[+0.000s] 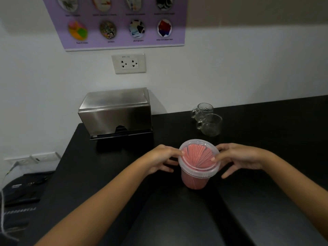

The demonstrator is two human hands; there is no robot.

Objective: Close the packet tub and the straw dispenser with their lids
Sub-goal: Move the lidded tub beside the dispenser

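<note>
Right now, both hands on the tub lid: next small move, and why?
Probably press down around the clear round plastic lid: it sits atop the clear tub of pink packets, left hand and right hand at opposite edges; full seating cannot be confirmed.

I see pink packets (198, 156) fanned under a clear lid (199, 167) on the clear tub (195, 181), which sits on a black counter (266, 192). Behind the tub: a brushed silver dispenser (115, 112), clear glass mugs (209, 121), a purple poster (120, 23).
</note>
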